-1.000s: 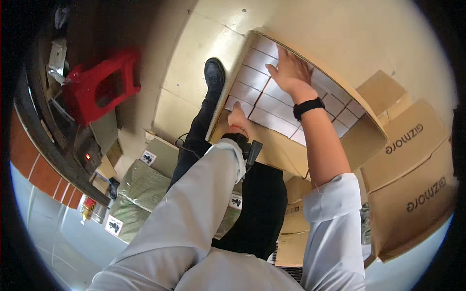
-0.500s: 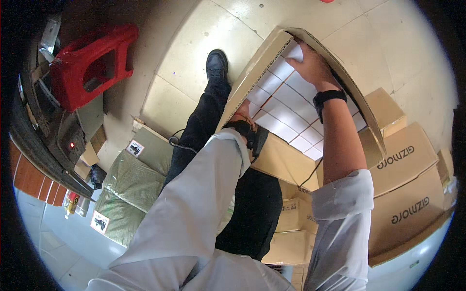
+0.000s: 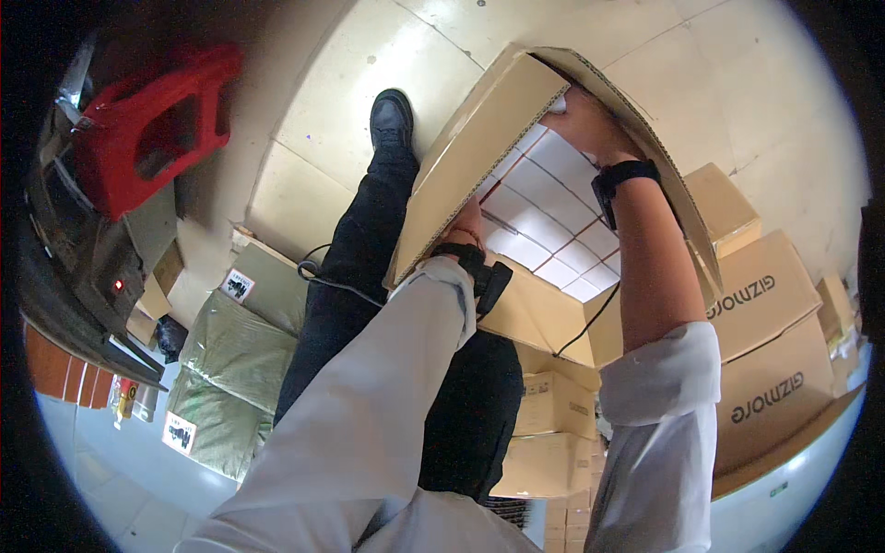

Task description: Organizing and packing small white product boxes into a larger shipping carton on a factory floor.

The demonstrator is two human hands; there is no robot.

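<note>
A tall open cardboard carton [image 3: 484, 138] leans in front of me, its inside lined with rows of small white boxes [image 3: 544, 198]. My right hand [image 3: 595, 127] reaches into the carton's far end, over the white boxes, with its fingers mostly hidden behind the near wall. My left hand [image 3: 468, 224] is down inside along the left wall, and that wall covers most of its fingers. I cannot make out anything held in either hand. Both wrists carry black straps with small devices, and a black cable hangs by the carton's near flap.
Closed brown cartons [image 3: 751, 304] are stacked on the right, with more cartons [image 3: 553, 419] below the open one. Green wrapped bundles [image 3: 230, 341] lie at the left, beyond my leg. A red plastic stool [image 3: 152, 134] stands at the far left.
The carton's left wall now covers more of the white boxes. My right hand has sunk deeper at the far end, its fingers now hidden. The view has shifted slightly.
</note>
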